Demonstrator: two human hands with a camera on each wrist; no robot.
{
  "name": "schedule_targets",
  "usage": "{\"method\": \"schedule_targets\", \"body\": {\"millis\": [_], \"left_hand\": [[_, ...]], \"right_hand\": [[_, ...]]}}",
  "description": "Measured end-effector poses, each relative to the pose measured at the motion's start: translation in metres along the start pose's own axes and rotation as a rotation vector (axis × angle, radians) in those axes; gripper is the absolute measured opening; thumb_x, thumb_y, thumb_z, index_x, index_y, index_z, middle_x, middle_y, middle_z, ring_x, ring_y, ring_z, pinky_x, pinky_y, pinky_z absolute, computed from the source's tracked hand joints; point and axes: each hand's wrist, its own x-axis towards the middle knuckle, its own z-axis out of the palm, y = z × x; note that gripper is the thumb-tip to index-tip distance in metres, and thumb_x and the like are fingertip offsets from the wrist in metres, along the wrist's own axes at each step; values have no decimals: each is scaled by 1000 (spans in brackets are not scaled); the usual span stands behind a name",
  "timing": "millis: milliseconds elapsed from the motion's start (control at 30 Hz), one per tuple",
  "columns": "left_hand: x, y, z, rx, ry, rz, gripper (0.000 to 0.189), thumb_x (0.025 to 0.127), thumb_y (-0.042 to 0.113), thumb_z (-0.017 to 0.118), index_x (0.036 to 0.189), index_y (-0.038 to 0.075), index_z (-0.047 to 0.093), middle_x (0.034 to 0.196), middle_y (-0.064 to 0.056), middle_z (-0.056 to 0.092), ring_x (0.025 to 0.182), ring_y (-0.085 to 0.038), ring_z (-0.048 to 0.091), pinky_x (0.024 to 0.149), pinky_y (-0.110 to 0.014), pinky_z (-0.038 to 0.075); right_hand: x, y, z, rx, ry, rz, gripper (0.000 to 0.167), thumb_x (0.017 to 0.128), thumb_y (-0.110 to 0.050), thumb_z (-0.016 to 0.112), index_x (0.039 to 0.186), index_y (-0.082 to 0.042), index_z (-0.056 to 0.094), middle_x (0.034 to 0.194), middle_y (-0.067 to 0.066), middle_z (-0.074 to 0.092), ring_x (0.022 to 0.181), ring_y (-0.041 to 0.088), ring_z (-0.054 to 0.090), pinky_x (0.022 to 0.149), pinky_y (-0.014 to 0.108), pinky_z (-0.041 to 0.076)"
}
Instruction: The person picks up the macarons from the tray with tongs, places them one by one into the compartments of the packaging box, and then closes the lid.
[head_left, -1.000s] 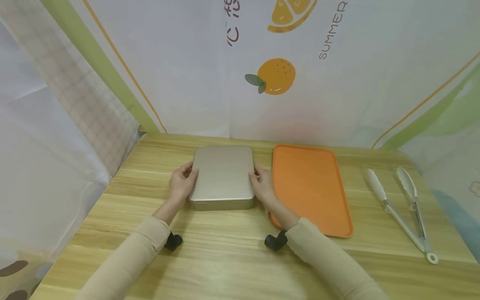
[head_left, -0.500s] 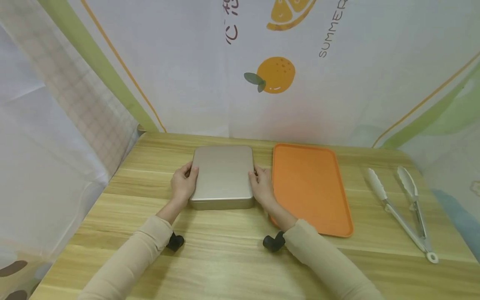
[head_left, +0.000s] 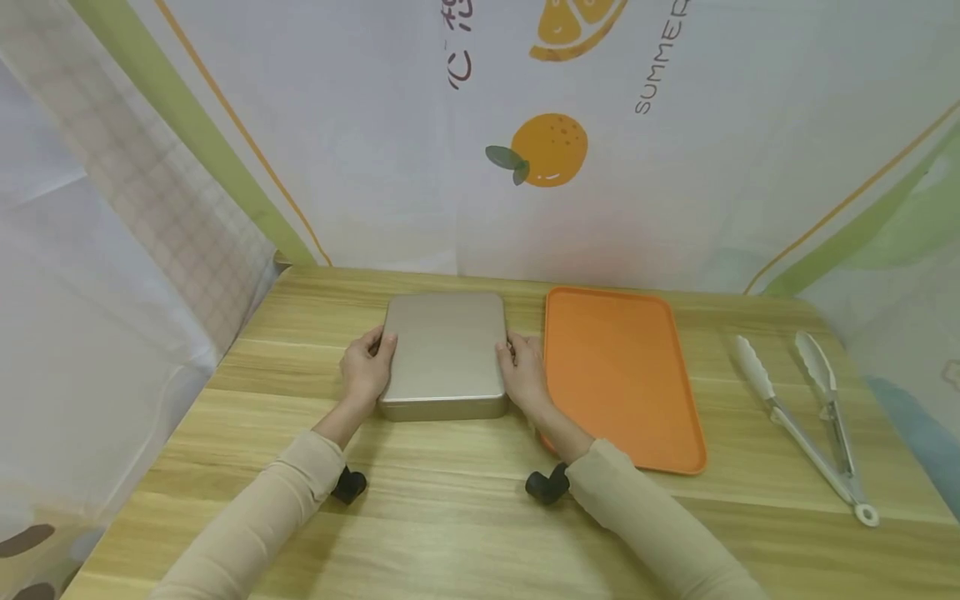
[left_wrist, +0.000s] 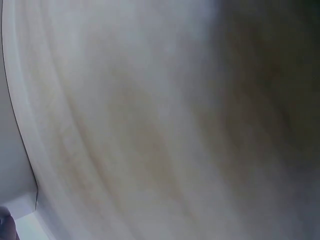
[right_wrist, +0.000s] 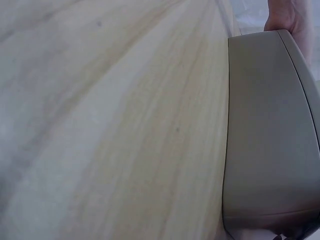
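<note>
A flat rectangular metal tin [head_left: 447, 346] with a smooth champagne-coloured lid lies on the wooden table, its lid on. My left hand [head_left: 366, 367] grips its left side, thumb at the lid's edge and fingers along the wall. On the opposite side my right hand [head_left: 523, 371] holds it the same way. The right wrist view shows the tin's side wall [right_wrist: 270, 130], with the seam below the lid and the left hand [right_wrist: 290, 22] at the far end. Only a slice of the tin [left_wrist: 15, 160] enters the left wrist view.
Just right of the tin lies an orange tray [head_left: 618, 379], partly beneath the right forearm. Farther right, tongs [head_left: 813, 442] with white tips lie spread apart. A printed cloth [head_left: 375, 150] hangs along the table's back edge.
</note>
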Motion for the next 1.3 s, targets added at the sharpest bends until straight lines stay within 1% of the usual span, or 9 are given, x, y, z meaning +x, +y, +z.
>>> {"method": "schedule_targets", "body": {"millis": [333, 600, 700, 767, 900, 1000, 1067, 1167, 1300], "left_hand": [[-1, -1, 0, -1, 2, -5, 51, 99, 30, 47, 137, -3, 43, 137, -20, 50, 125, -31, 49, 102, -36, 42], [0, 0, -3, -11, -43, -26, 52, 100, 29, 46, 140, -3, 39, 138, -22, 47, 125, -32, 48, 103, -37, 41], [2, 0, -5, -16, -69, -51, 53, 100, 29, 46, 140, -3, 37, 139, -22, 45, 127, -33, 45, 104, -38, 39], [4, 0, -6, -23, -92, -77, 53, 100, 30, 46, 141, -2, 36, 141, -21, 44, 128, -33, 44, 105, -38, 38], [9, 5, -10, -27, -119, -109, 55, 100, 32, 44, 142, -1, 35, 143, -21, 41, 131, -33, 40, 107, -39, 36], [16, 10, -11, -41, -110, -113, 55, 100, 35, 42, 143, 0, 36, 144, -20, 41, 132, -33, 38, 109, -39, 34], [21, 14, -11, -47, -94, -106, 55, 100, 35, 40, 142, -1, 38, 144, -19, 41, 133, -32, 37, 109, -40, 33], [28, 18, -9, -39, -84, -93, 54, 101, 35, 38, 139, -3, 40, 142, -20, 42, 132, -33, 38, 109, -41, 33], [36, 19, -5, 6, -69, -72, 51, 101, 34, 36, 135, -4, 45, 138, -22, 46, 128, -35, 42, 107, -43, 35]], "right_hand": [[-1, 1, 0, 28, 19, -15, 41, 98, -14, 48, 129, 12, 48, 92, 13, 46, 85, 21, 39, 68, 26, 35], [3, 5, 1, 137, 7, 20, 40, 97, -13, 49, 129, 10, 49, 94, 15, 51, 83, 19, 45, 66, 21, 43], [5, 3, -1, 182, -7, 47, 38, 96, -11, 49, 128, 10, 51, 91, 15, 54, 77, 16, 48, 62, 19, 45], [8, 2, -2, 200, -4, 67, 38, 95, -11, 48, 126, 11, 52, 92, 17, 58, 75, 18, 53, 62, 21, 48], [17, -4, -4, 208, 2, 129, 41, 97, -16, 46, 130, 9, 50, 109, 22, 59, 95, 28, 57, 79, 34, 51], [26, -9, -5, 206, 11, 146, 45, 100, -20, 42, 133, 9, 45, 126, 25, 55, 115, 35, 53, 95, 42, 46], [31, -11, -4, 198, 20, 145, 45, 101, -21, 40, 134, 10, 45, 132, 26, 51, 123, 36, 48, 101, 44, 42], [39, -13, -2, 192, 35, 143, 43, 102, -21, 38, 130, 9, 49, 133, 25, 51, 125, 35, 47, 103, 45, 40], [47, -14, 3, 151, 87, 128, 37, 101, -19, 40, 119, 8, 58, 121, 23, 60, 114, 33, 55, 97, 44, 44]]}}
